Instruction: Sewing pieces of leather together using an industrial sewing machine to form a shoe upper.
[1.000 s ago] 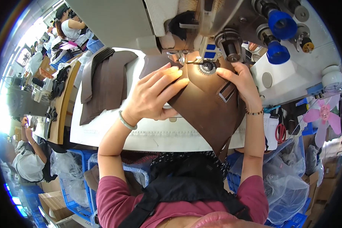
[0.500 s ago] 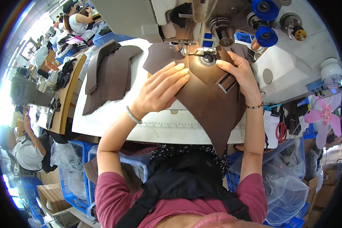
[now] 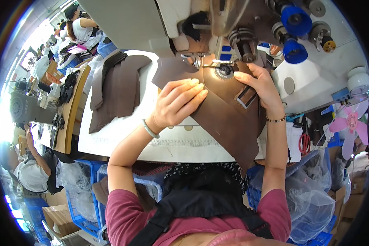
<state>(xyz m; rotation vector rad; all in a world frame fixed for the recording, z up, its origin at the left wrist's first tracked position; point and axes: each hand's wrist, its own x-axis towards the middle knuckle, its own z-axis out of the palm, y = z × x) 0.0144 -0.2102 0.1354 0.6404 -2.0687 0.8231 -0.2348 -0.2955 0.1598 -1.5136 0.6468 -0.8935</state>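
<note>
A large brown leather piece (image 3: pixel 229 127) lies under the sewing machine's head (image 3: pixel 201 37), its pointed end hanging over the table's front edge. It has a rectangular frame-like patch (image 3: pixel 246 97) and a lit round part (image 3: pixel 224 71) resting by the stitching spot. My left hand (image 3: pixel 178 102) is closed, with bunched fingertips at the leather's left part beside a seam. At the right, my right hand (image 3: pixel 263 84) grips the leather, thumb on top near the round part; its other fingers are partly hidden behind. The needle tip is hard to make out.
A stack of brown leather pieces (image 3: pixel 119 88) lies left on the white table (image 3: pixel 151 149). Blue thread tensioners (image 3: pixel 295 51) sit upper right. Red-handled scissors (image 3: pixel 304 143) and a pink fan (image 3: pixel 351 121) are at the right. Blue crates (image 3: pixel 84 217) stand below; co-workers sit at left.
My left fingers have gone from stretched flat on the leather to bent and bunched. My right hand keeps its hold. The whole view has shifted slightly downward.
</note>
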